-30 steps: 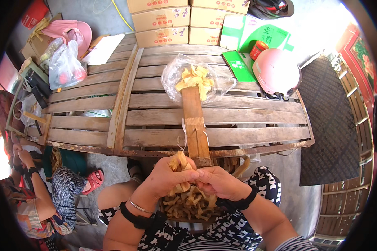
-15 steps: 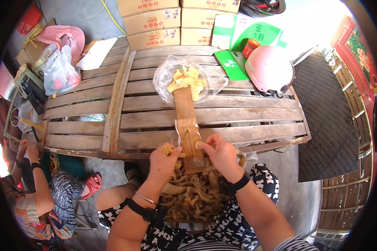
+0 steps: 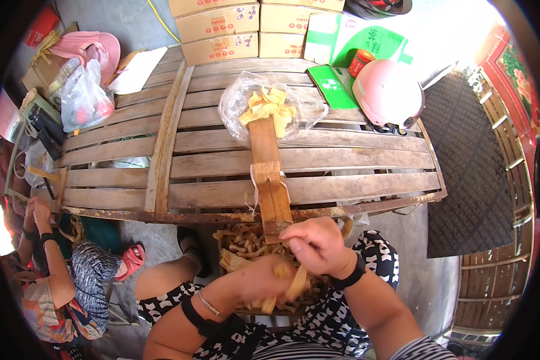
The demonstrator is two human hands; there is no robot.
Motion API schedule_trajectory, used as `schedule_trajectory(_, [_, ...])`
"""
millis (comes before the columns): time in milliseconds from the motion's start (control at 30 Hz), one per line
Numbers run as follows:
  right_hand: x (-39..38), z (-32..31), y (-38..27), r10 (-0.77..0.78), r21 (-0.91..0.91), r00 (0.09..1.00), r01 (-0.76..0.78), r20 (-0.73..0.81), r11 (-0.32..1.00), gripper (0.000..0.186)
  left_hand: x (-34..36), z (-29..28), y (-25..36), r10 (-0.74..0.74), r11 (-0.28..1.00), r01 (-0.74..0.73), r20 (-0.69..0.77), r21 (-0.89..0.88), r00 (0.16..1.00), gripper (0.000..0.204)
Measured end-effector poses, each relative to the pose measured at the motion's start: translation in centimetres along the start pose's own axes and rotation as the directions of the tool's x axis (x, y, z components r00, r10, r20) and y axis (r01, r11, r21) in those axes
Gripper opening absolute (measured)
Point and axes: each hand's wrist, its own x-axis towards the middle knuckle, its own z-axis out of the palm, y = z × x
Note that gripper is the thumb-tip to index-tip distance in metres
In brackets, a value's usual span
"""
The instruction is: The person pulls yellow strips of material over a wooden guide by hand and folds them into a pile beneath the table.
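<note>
My right hand (image 3: 318, 246) is closed on a pale dried strip (image 3: 298, 280) hanging below it, near the end of a narrow wooden board (image 3: 273, 204). My left hand (image 3: 261, 279) is smeared by motion among dried strips, lower and to the left; its fingers are unclear. A container of curled, brownish dried strips (image 3: 234, 240) lies beneath both hands, partly hidden by them. The board extends over the slatted table (image 3: 360, 183), bound with pale cord, its far end at yellow pieces (image 3: 270, 105) in a clear plastic bag.
Stacked cartons (image 3: 219, 45) line the back. A pink helmet (image 3: 384, 90) and green cardboard (image 3: 333, 87) sit right; bags (image 3: 84, 96) sit left. Another person's hands (image 3: 39, 210) are at the far left, near a green tub (image 3: 96, 228). A dark mat (image 3: 468, 180) lies right of the table.
My left hand has moved down from beside the board into the container area. My right hand has moved lower. The view has shifted slightly, and the other person's hands rose a little.
</note>
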Motion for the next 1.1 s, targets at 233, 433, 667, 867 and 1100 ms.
schedule_trajectory(233, [-0.2,-0.6,-0.5,0.622,0.358,0.687,-0.726,0.375,0.587,0.023,-1.1,-1.4,3.4,0.487,0.815,-0.413,-0.094,0.406,0.868,0.029])
schedule_trajectory(433, [-2.4,2.1,-0.2,0.547,0.693,0.548,-0.716,0.633,-0.085,0.011,0.0,-2.4,1.3,0.827,0.067,-0.398,0.172,0.915,0.535,0.027])
schedule_trajectory(667, [-1.9,3.2,-1.0,0.717,0.715,0.696,-0.525,0.048,0.462,0.014,-0.1,-1.7,1.7,0.890,0.148,-0.131,-0.074,0.980,0.450,0.024])
schedule_trajectory(867, [-2.2,2.3,-0.9,0.389,-0.035,0.915,-0.388,0.106,0.921,0.022,-0.4,-2.5,0.8,0.654,0.279,-0.121,-0.096,0.952,0.751,0.022])
schedule_trajectory(1100, [-0.8,1.4,-2.0,0.718,0.288,0.586,-0.810,0.376,0.511,0.045,-1.9,-2.5,3.1,0.642,0.672,-0.412,-0.208,0.615,0.738,0.006])
